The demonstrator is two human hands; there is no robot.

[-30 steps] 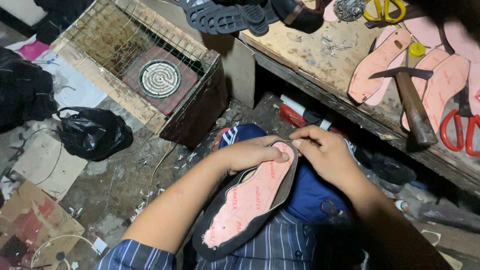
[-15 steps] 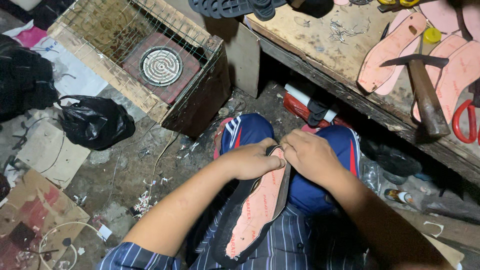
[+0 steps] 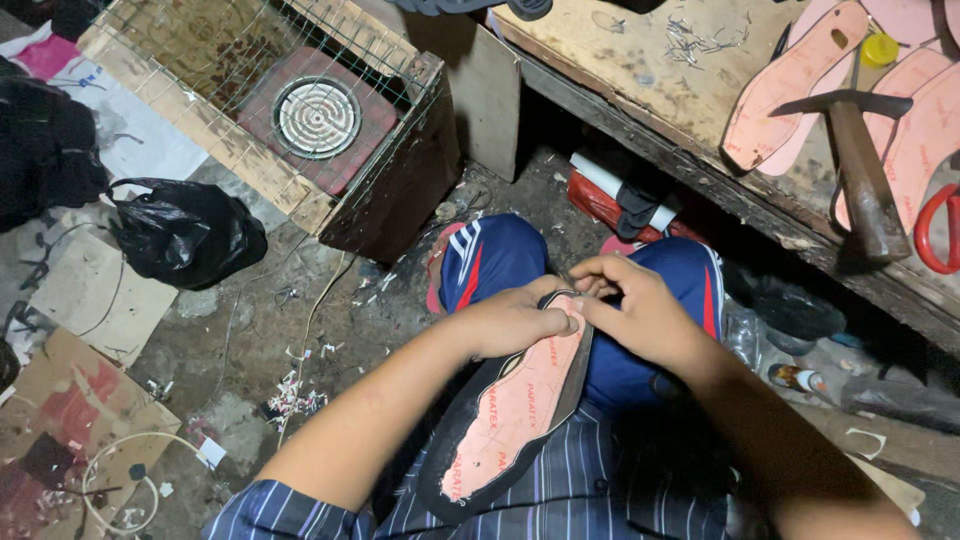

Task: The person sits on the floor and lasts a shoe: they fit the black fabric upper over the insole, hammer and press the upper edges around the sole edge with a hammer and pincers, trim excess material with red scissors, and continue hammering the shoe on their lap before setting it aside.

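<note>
In the head view, both hands meet at the far tip of a shoe sole (image 3: 515, 410), a dark rubber outline with a pink insole board laid in it, which rests lengthwise on the person's lap. The left hand (image 3: 515, 322) is closed over the tip from the near-left, thumb pressed on the pink face; the right hand (image 3: 640, 315) pinches the same tip from the other side, fingertips curled tight on the edge, so both are clamped on the sole with no gap showing. Compared with a second ago, the sole has turned more edge-on and slid lower on the lap, and the hands have drawn closer together at the toe, which reads as work now gathered on that one end. Beyond the grip lie the knees in blue track trousers (image 3: 490, 262). Farther out and to the right of the hands runs a worn wooden bench (image 3: 640, 75) bearing a hammer (image 3: 860, 180), pink insole cut-outs (image 3: 790, 85) and red-handled scissors (image 3: 940, 230). Out to the left stands a wire-covered wooden box with a round heater coil (image 3: 317, 117), a black plastic bag (image 3: 185, 230) beside it, and cardboard scraps (image 3: 70, 400) on the littered concrete floor.
</note>
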